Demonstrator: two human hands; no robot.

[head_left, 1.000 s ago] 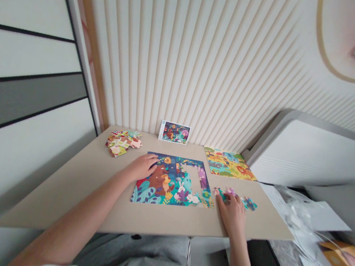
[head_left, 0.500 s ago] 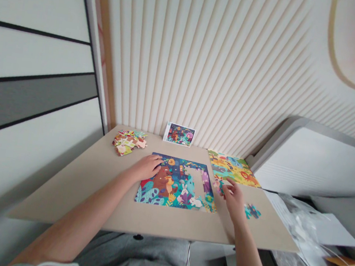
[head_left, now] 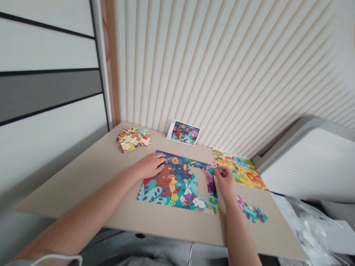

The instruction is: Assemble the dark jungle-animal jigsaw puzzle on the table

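A partly assembled puzzle (head_left: 171,183) with a bear, rabbits and plants lies on the beige table, with a gap right of its centre. My left hand (head_left: 152,165) rests flat on its upper left edge, fingers spread. At the upper right corner, my right hand (head_left: 226,181) pinches a small pinkish puzzle piece (head_left: 214,165) between thumb and fingers. Loose blue and purple pieces (head_left: 253,212) lie right of my right wrist. Behind the puzzle, a picture card (head_left: 184,133) leans against the ribbed wall.
A heap of loose pieces (head_left: 132,138) sits at the table's back left. A yellow animal puzzle (head_left: 240,170) lies at the back right. Beyond the right edge of the table (head_left: 87,191) are clear plastic bags (head_left: 311,233) and papers.
My right hand has moved up and left from the loose pieces to the puzzle's upper right corner, with a piece in its fingers. My left hand remains on the puzzle. The view has shifted slightly.
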